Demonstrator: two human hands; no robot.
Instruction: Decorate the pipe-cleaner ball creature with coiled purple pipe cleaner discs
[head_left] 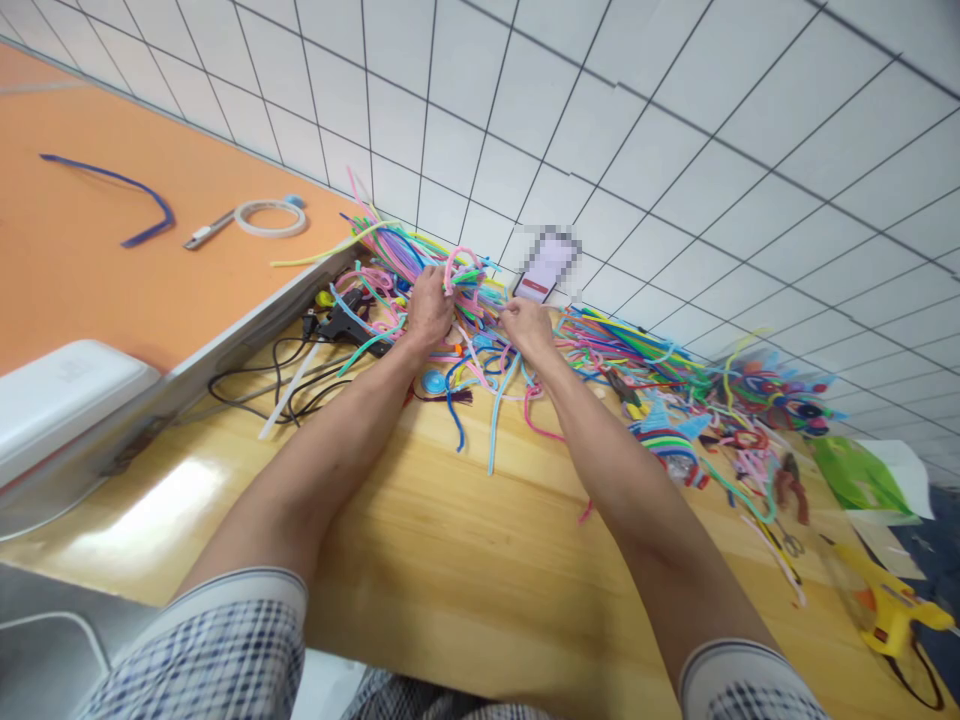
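Observation:
A tangled heap of colourful pipe cleaners [386, 250] lies along the foot of the tiled wall. My left hand [430, 308] reaches into it, its fingers curled around a few pink and green pipe cleaners [466, 272]. My right hand [528, 327] is closed in a pinch over the heap, just below a phone [541, 272] leaning on the wall; whatever its fingertips hold is too small to make out. Loose blue pipe cleaners [495, 420] trail toward me between my forearms. A small blue round dish [433, 381] lies by my left wrist.
On the left are a black glue gun [346, 322] with cables, a white box [71, 405], a tape roll [270, 218] and a cutter knife [210, 230]. To the right lie a striped pipe-cleaner figure [671, 445], red-handled pliers [791, 488], scissors [790, 543] and a yellow glue gun [892, 605].

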